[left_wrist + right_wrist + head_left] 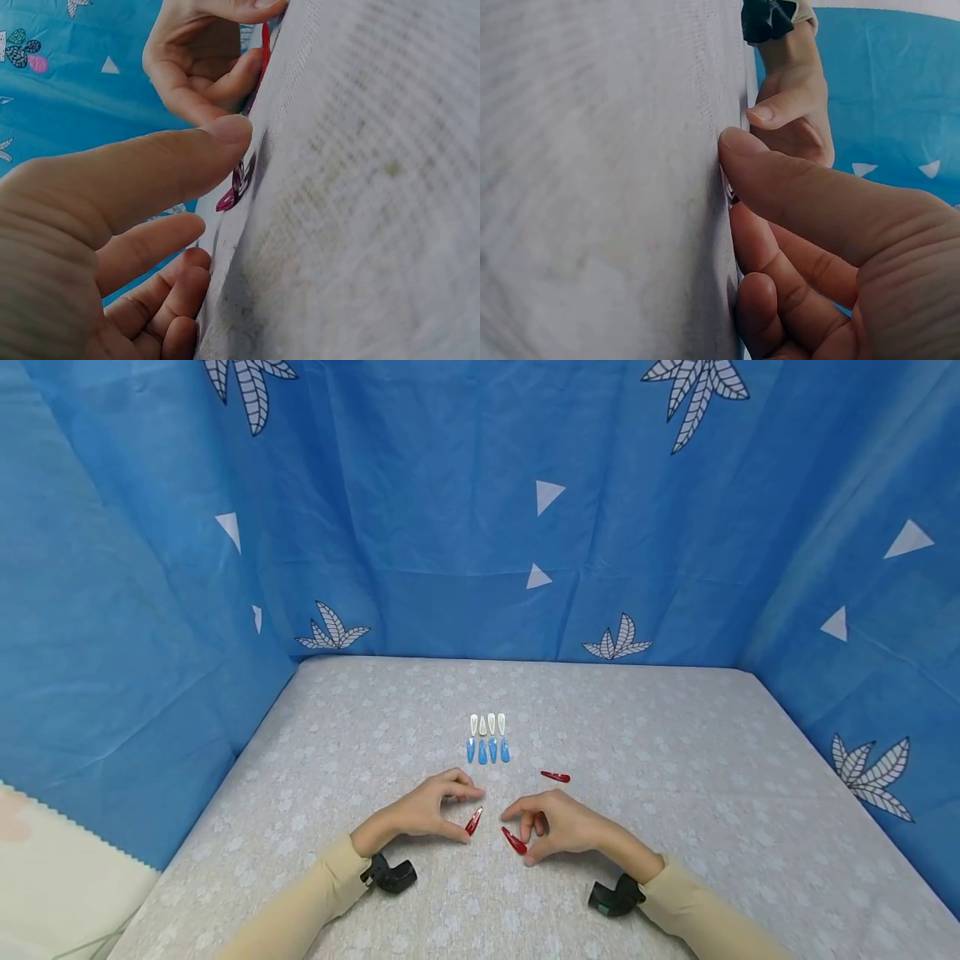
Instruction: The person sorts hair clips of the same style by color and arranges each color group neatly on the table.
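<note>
Two red snap hair clips lie on the cloth between the hands. My left hand [433, 806] is spread beside the left red hair clip [474, 821], its thumb tip right at the clip's lower end and its index finger apart above it. In the left wrist view that clip [236, 187] lies on the cloth just past the thumb. My right hand [566, 827] pinches the other red hair clip [513, 841] low over the cloth, between thumb and curled fingers. The right wrist view shows only a sliver of a clip, mostly hidden by the thumb [802, 176].
A third red hair clip [556, 776] lies beyond the right hand. Farther back stand two neat rows, white hair clips [492, 724] behind blue hair clips [492, 751]. Blue curtains [450, 510] surround the patterned tablecloth [645, 735] at the back and sides.
</note>
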The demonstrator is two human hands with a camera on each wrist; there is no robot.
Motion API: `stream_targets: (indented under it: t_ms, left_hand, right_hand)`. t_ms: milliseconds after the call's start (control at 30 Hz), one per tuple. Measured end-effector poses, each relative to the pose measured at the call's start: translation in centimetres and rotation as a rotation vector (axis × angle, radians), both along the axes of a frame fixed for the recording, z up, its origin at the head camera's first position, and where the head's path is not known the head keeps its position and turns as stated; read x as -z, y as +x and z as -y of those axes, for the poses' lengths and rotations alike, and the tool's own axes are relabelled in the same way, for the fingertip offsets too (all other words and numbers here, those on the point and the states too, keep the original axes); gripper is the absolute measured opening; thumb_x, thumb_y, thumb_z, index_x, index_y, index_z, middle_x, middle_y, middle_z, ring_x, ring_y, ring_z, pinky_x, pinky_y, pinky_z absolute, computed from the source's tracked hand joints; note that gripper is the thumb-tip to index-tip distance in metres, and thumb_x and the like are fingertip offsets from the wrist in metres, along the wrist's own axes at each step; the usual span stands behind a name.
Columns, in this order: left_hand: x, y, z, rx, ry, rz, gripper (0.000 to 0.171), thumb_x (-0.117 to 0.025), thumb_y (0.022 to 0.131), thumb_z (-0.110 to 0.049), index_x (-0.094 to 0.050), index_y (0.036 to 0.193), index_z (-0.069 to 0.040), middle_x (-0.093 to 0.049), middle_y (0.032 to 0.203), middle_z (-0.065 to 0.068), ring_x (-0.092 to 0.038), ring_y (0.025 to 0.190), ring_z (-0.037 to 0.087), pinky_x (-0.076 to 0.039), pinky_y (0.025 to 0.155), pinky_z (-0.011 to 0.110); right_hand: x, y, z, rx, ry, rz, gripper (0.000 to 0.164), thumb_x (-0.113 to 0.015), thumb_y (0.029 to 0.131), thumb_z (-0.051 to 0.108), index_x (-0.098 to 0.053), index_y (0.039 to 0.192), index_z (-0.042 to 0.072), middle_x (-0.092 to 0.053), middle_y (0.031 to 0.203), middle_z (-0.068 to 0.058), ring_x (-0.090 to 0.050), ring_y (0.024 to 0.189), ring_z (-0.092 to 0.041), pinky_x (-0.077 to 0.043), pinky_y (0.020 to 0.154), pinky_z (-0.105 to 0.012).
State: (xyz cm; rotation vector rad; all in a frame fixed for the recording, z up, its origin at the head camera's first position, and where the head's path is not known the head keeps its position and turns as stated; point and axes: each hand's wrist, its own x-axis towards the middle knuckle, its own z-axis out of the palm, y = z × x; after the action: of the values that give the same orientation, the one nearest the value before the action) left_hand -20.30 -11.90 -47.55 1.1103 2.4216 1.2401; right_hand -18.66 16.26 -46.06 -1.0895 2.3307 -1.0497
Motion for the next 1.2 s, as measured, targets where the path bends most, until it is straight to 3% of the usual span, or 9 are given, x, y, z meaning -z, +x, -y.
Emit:
stream_targets:
  t_ms: [1200]
  left_hand:
    - [0.34,0.03,-0.52,-0.031,-0.035,-0.03,0.051,-0.088,0.071,-0.025,-0.072,0.116,-0.008,-0.056,0.11,0.0,-0.053,0.105,0.012,-0.045,0.095,0.028]
  right_hand:
    - [0.38,0.29,0.49,0.011,0.04,-0.072,0.045,-0.085,0.076,0.022,-0.068,0.117,0.016,-0.063,0.078,0.006,-0.047,0.063,0.003,-0.045,0.061,-0.015]
